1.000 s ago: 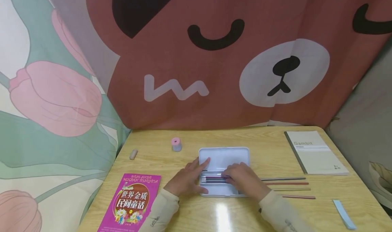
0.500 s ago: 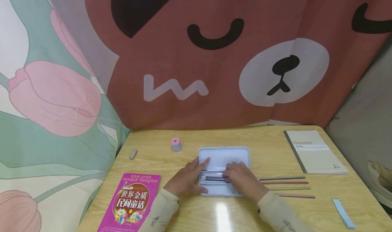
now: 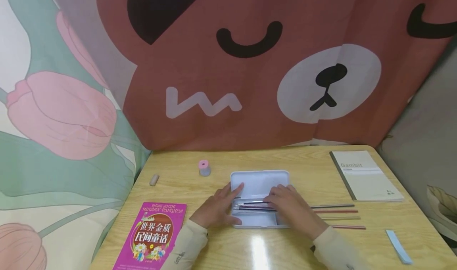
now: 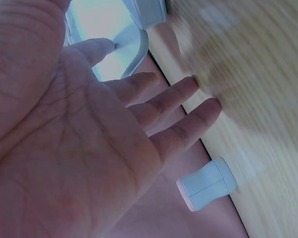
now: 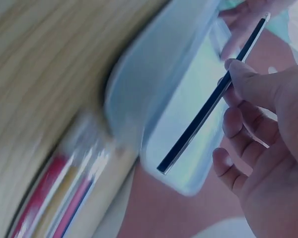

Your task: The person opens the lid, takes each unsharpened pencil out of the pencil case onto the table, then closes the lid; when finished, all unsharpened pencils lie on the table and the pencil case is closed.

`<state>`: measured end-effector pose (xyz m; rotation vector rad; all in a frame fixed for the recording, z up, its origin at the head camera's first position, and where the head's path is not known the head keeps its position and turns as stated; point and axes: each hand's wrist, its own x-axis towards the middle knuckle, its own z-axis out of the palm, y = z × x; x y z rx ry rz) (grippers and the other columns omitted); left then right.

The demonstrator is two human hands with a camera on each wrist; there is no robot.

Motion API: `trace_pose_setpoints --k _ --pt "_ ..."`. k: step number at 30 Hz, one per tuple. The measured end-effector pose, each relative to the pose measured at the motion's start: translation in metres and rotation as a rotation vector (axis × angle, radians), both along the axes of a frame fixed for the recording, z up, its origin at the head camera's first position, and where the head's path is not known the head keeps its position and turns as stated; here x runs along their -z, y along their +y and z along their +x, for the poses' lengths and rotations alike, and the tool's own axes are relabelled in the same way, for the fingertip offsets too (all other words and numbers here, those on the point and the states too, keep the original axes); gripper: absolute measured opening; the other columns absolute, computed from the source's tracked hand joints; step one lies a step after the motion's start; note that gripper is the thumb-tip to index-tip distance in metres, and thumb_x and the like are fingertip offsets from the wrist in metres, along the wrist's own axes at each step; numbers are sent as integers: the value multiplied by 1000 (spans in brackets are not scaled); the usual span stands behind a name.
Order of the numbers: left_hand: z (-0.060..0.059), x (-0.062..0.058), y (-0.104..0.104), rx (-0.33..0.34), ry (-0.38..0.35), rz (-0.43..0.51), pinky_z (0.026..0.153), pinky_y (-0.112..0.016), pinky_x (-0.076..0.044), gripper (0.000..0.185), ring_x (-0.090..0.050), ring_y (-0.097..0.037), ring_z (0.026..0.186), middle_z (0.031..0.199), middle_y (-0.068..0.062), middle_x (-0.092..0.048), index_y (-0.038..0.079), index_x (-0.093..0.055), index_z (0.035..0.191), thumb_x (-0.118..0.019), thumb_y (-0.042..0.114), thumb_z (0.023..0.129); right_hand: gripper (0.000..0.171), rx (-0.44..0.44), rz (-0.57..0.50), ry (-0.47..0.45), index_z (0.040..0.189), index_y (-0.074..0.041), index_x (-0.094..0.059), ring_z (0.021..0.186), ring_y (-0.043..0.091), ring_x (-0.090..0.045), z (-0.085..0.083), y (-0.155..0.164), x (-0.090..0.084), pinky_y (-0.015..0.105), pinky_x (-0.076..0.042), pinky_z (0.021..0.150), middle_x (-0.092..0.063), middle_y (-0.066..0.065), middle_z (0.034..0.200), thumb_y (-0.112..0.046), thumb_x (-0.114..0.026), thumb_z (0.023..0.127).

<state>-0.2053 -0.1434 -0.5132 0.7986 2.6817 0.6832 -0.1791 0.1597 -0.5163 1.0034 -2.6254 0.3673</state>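
Observation:
A white pencil case (image 3: 262,184) lies with its lid raised in the middle of the table. Several dark pencils (image 3: 251,209) rest in its rear compartment. My left hand (image 3: 216,208) is at the case's left end, index finger against the lid and thumb by the front corner; its fingers look straight in the left wrist view. Over the right part of the case, my right hand (image 3: 290,206) pinches a dark pencil (image 5: 203,114) between thumb and index finger. That pencil appears raised and tilted in the right wrist view, while the other fingers curl loosely.
Several pencils (image 3: 344,211) lie side by side right of the case. A pink book (image 3: 153,238) is front left, an eraser (image 3: 154,180) and a pink-and-grey pencil sharpener (image 3: 204,167) behind it. A notebook (image 3: 367,177) and a light blue strip (image 3: 398,248) are at right.
My right hand has risen slightly and shifted right with the pencil, uncovering more of the pencils in the case. My left hand has stayed at the case's left end.

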Motion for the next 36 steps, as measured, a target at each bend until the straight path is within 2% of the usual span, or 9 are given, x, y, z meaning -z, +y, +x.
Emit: trace_pose_setpoints --k 4,10,15,20,24,28,32,36 --pt "0 0 -1 9 2 7 122 -62 -48 114 -46 -41 154 183 -18 -25 26 -25 178 -94 39 88 34 31 -14 4 116 -22 -83 101 13 -64 9 29 -5 33 -48 82 -72 -12 105 -1 -86 89" --pt "2 -2 -2 11 12 22 122 -63 -46 113 -47 -43 154 181 -22 -27 22 -29 177 -95 37 86 43 140 65 -59 114 -26 -84 100 8 -61 27 76 -7 32 -47 81 -69 -18 104 -6 -97 79" --pt "2 -2 -2 12 13 24 122 -63 -47 112 -47 -42 153 181 -21 -27 22 -29 177 -95 37 87 35 178 64 -65 106 -29 -85 91 1 -57 41 112 -5 29 -46 74 -64 -24 95 -9 -96 80" --pt "0 1 -2 2 1 15 124 -61 -45 112 -45 -40 156 182 -18 -25 25 -27 177 -94 39 88 32 186 35 -74 95 -35 -83 84 -4 -53 57 142 0 27 -43 67 -64 -28 90 -14 -98 75" --pt "-1 1 -2 -2 -2 13 124 -61 -45 112 -44 -40 156 182 -18 -25 26 -27 177 -94 40 88 32 209 63 -134 92 -37 -82 87 1 -61 66 155 1 28 -44 68 -70 -26 93 -15 -98 75" --pt "-1 1 -2 -1 3 9 124 -61 -45 112 -45 -40 156 182 -18 -26 25 -28 177 -94 40 88 27 206 75 -207 93 -32 -84 91 9 -66 70 159 5 31 -46 70 -73 -20 94 -13 -96 77" --pt "-1 0 -2 2 0 11 123 -62 -46 112 -45 -41 155 182 -18 -25 24 -28 177 -94 39 88 28 189 68 -191 91 -30 -83 94 18 -70 71 158 14 36 -50 73 -74 -16 94 -12 -97 75" --pt "-1 0 -1 8 -4 12 123 -62 -46 112 -45 -41 155 183 -18 -24 24 -27 177 -94 39 88 29 196 74 -202 91 -32 -82 95 17 -70 72 156 19 37 -52 74 -75 -17 96 -12 -97 76"
